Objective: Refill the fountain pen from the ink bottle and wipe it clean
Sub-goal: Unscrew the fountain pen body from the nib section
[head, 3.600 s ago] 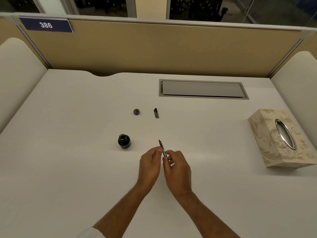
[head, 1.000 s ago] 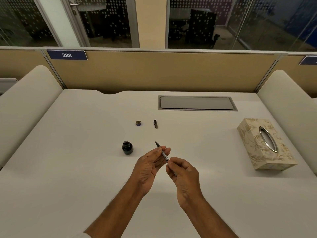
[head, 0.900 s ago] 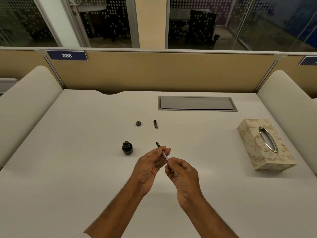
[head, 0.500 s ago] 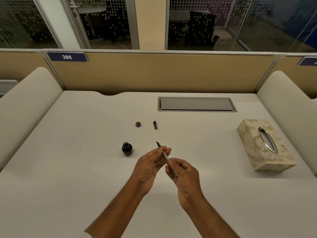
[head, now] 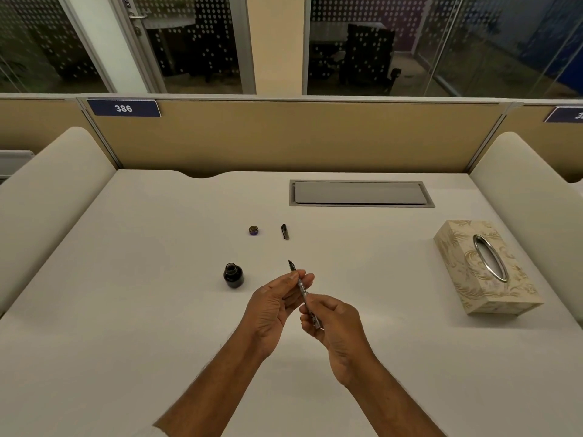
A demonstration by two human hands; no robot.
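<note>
Both hands meet at frame centre on the fountain pen (head: 301, 287). The left hand (head: 271, 310) pinches it near the nib and the right hand (head: 334, 323) grips the rear.

Judged step: readying the filler.

Next move: lower the nib into the open ink bottle (head: 233, 275), just left of the hands.

The bottle cap (head: 253, 230) and pen cap (head: 285, 231) lie above centre, and the tissue box (head: 485, 266) sits at the right. Nothing stands between pen and bottle.
</note>
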